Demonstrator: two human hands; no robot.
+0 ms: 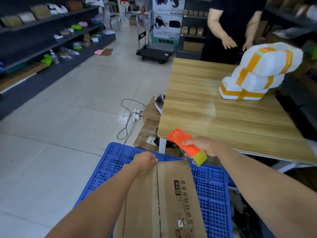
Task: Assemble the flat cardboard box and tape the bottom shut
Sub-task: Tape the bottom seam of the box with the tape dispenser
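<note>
Cardboard box lies over a blue pallet; left hand pinches its far edge, right hand grips an orange tape dispenser.

The cardboard box runs off the bottom edge; the left hand's fingertips hide behind its far edge.

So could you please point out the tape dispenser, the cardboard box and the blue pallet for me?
tape dispenser (187, 145), head view, on its orange body.
cardboard box (173, 182), head view, on the right flap beside the seam.
blue pallet (212, 189), head view, on the bare grid right of the box.
</note>
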